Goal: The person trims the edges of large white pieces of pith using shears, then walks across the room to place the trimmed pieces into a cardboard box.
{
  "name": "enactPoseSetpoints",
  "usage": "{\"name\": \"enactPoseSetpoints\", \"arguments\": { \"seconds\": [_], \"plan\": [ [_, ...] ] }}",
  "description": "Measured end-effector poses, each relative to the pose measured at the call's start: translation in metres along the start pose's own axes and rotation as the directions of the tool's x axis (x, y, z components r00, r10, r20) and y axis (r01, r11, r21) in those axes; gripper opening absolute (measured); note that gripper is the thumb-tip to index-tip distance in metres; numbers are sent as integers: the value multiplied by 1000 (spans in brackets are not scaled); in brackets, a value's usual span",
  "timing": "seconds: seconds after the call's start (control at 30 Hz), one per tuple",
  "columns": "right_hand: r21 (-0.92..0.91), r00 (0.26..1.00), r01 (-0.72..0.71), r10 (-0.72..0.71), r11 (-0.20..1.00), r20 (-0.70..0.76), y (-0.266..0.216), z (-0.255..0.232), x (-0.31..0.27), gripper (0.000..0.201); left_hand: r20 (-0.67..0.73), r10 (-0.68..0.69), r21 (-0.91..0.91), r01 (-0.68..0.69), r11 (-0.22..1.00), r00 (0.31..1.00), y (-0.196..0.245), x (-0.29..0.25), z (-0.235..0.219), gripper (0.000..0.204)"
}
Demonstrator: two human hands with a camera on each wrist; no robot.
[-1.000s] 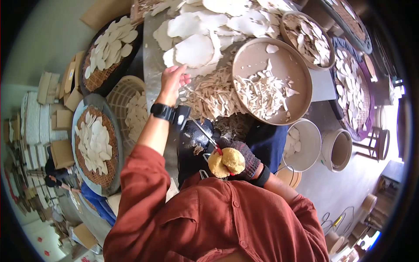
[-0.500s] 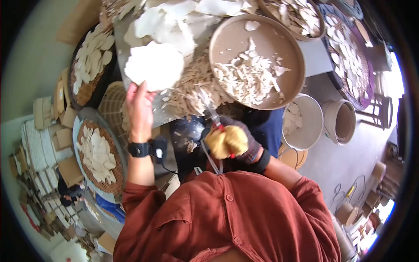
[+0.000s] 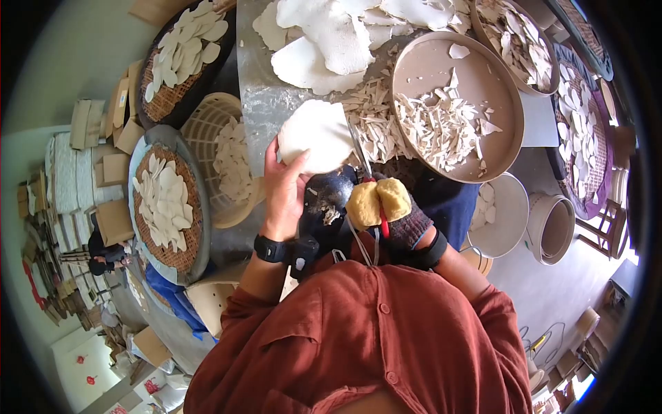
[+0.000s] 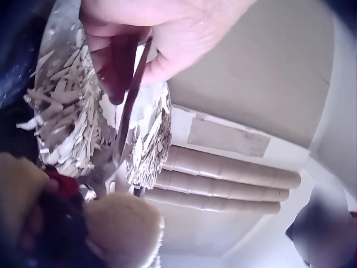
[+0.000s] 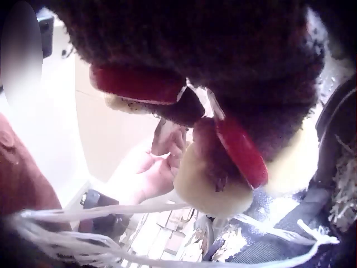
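A pale, flat, roughly round slice (image 3: 316, 138) is pinched between the thumb and fingers of my bare left hand (image 3: 284, 200), over the table's near edge. In the left wrist view the slice (image 4: 131, 97) appears nearly edge-on. My right hand (image 3: 412, 224), in a dark knitted glove, grips red-handled shears (image 3: 362, 153). Yellow spongy padding (image 3: 394, 199) bulges around the fingers and handles. The blades point away from me, alongside the right edge of the slice. In the right wrist view both red handles (image 5: 242, 153) show, spread apart under the glove.
Pale strips (image 3: 372, 114) are heaped beyond the blades, beside a round tray (image 3: 483, 76) of cut pieces. Larger slices (image 3: 331, 41) lie at the back. A lattice basket (image 3: 207, 114) and woven trays (image 3: 141, 214) stand left; a white bucket (image 3: 516, 221) stands right.
My left hand has picked up a slice from the table and brought it back toward me, next to the shears. The right hand keeps its grip on the shears near my lap.
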State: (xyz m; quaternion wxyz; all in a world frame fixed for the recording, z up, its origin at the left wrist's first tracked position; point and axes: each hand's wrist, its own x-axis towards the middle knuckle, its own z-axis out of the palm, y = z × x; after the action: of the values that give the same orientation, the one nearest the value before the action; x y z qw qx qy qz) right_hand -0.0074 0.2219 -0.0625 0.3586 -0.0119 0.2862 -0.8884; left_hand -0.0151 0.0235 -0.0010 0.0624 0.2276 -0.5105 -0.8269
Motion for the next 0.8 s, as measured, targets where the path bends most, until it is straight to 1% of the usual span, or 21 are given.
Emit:
{"name": "enactPoseSetpoints", "arguments": {
  "seconds": [0.03,0.07,0.13,0.17,0.2,0.23,0.27,0.3,0.33,0.37,0.4,0.43,0.47,0.5,0.53,0.57,0.63,0.67,0.73,0.77,0.8],
  "plan": [
    [-178,999,18,-25,984,-36,5,-3,-1,14,5,7,-7,-7,1000,1000,-2,-2,0,59],
    [-342,998,29,-46,939,-40,15,-19,-1,15,11,18,7,-18,1000,1000,-3,-4,1,60],
    [-641,995,35,-86,767,-49,35,-50,0,17,21,39,32,-40,999,999,-4,-8,2,60],
    [-730,993,109,-114,675,43,12,-30,-1,17,44,46,63,-48,997,998,-6,-10,0,60],
    [-211,999,49,-44,976,26,6,-17,0,18,68,50,94,-56,994,996,-9,-10,-3,60],
    [385,1000,-28,26,922,10,0,-4,2,19,94,53,125,-65,990,994,-11,-12,-4,60],
    [-5,996,92,-92,996,11,5,-14,3,19,109,14,128,-28,991,994,-10,-14,-2,60],
    [-391,979,204,-197,897,58,8,-21,9,20,124,-23,132,7,991,992,-7,-18,1,59],
    [-581,963,263,-250,770,105,10,-26,8,18,137,-59,138,40,990,989,-4,-20,3,59],
    [-747,941,309,-303,588,151,5,-20,8,17,141,-48,133,29,991,989,-4,-19,2,59],
    [-862,915,332,-353,383,196,-1,-14,8,16,143,-37,127,19,992,989,-4,-17,2,59],
    [-664,957,262,-276,700,87,-5,-10,7,14,145,-27,122,10,992,989,-5,-16,0,59],
    [-818,916,356,-343,451,209,-13,-6,6,13,136,6,172,-30,985,991,-7,-14,-2,58],
    [-895,855,417,-403,160,327,-21,-1,6,12,129,39,221,-67,973,991,-10,-11,-5,57],
    [-861,895,379,-370,339,248,-19,-4,6,15,125,71,268,-103,958,990,-13,-7,-8,56],
    [-799,930,326,-321,506,177,-16,-7,7,19,137,63,277,-99,956,989,-14,-4,-11,55],
    [-762,949,295,-272,577,162,-14,-9,6,23,161,51,295,-98,951,986,-12,2,-16,54],
    [-805,937,326,-280,495,207,-14,-9,4,23,170,43,297,-93,950,985,-10,4,-17,54],
    [-731,962,249,-252,636,109,-15,-5,-2,22,191,21,302,-79,950,981,-5,7,-16,56],
    [-560,983,141,-184,816,-20,-19,5,-5,20,203,37,317,-101,943,979,-5,11,-18,50],
    [-343,988,39,-87,939,-127,-22,10,-6,19,197,-14,278,-42,960,980,0,12,-19,48]
  ]
}}
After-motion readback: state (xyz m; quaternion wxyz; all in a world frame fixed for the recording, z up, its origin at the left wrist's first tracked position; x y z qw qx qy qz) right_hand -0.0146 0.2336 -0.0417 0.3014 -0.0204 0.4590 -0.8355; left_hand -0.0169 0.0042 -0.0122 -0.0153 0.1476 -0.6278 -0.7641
